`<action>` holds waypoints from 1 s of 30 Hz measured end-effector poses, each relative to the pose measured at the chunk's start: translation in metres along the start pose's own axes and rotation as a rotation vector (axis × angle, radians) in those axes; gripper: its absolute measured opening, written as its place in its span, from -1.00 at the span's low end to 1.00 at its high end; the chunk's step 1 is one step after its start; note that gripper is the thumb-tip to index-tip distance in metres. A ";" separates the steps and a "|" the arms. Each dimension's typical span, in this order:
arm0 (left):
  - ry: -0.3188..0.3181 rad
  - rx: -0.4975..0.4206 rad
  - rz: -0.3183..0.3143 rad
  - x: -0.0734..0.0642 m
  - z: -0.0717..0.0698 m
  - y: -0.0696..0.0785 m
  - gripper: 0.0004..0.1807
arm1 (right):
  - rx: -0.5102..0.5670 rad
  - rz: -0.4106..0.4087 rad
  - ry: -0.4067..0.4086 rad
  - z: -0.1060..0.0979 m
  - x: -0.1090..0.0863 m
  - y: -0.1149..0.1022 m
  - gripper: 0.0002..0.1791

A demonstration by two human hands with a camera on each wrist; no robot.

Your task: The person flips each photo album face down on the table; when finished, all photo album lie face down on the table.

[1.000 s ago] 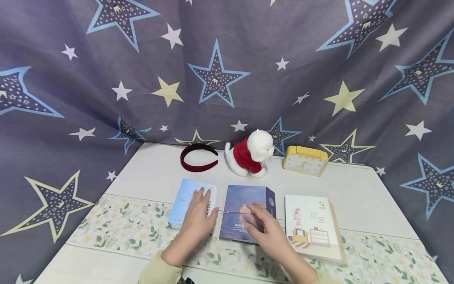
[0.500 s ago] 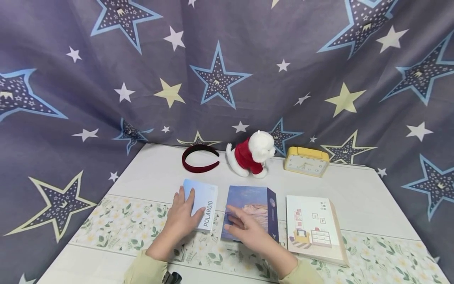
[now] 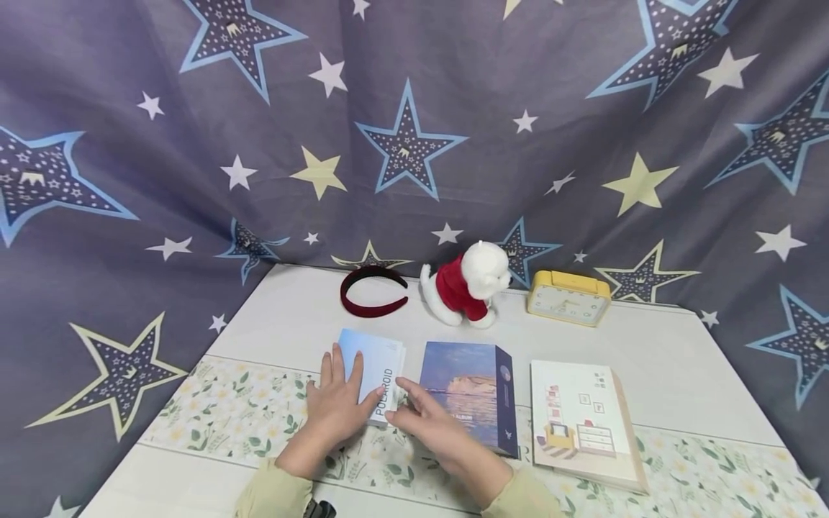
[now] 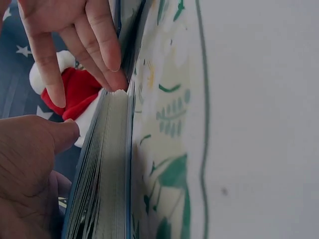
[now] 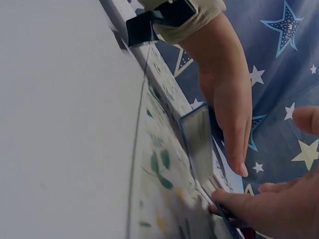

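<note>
A light-blue book (image 3: 370,352) with "POLAROID" on its cover lies at the left of the table. My left hand (image 3: 335,406) rests on the left part of this cover with fingers spread. At its right edge is my right hand (image 3: 430,423), index finger and thumb held apart by the lettering. In the left wrist view, the book's page edges (image 4: 113,149) face the camera, with the right hand's straight fingers (image 4: 102,40) at the far end. The right wrist view shows the right hand's fingertips (image 5: 219,196) right at the book's corner.
A dark-blue photo album (image 3: 461,381) lies to the right, then a thick book with a room drawing (image 3: 579,424). Behind them are a dark-red headband (image 3: 372,311), a white plush dog in red (image 3: 456,288) and a yellow alarm clock (image 3: 570,296). A star-patterned curtain (image 3: 466,108) hangs behind the table.
My right hand has moved left, from over the dark-blue album to the light-blue book's right edge. My left hand has shifted from the middle of that book toward its left side.
</note>
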State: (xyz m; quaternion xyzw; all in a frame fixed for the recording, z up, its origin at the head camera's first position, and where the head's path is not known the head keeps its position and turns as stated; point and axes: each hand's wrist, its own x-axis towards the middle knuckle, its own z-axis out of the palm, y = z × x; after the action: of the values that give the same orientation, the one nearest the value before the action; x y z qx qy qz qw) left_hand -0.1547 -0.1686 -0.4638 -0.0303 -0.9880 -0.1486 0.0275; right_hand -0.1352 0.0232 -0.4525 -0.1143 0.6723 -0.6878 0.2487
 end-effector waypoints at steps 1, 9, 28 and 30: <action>0.000 0.004 -0.004 0.000 0.000 0.000 -0.14 | 0.012 0.008 0.010 0.001 0.000 0.000 -0.17; 0.017 0.015 0.003 0.001 0.003 -0.003 -0.13 | 0.083 0.015 0.019 0.010 0.000 0.002 -0.21; -0.009 -0.180 -0.007 0.004 -0.001 -0.023 -0.11 | 0.450 -0.043 -0.085 -0.004 0.006 -0.003 -0.26; -0.020 -0.196 -0.013 0.005 -0.001 -0.024 -0.10 | 0.463 -0.043 -0.077 -0.005 0.006 -0.003 -0.26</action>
State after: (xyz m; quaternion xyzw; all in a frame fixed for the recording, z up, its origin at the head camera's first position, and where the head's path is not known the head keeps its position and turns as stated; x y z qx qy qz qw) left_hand -0.1616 -0.1920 -0.4692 -0.0277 -0.9692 -0.2443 0.0135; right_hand -0.1431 0.0245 -0.4510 -0.0947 0.4841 -0.8239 0.2789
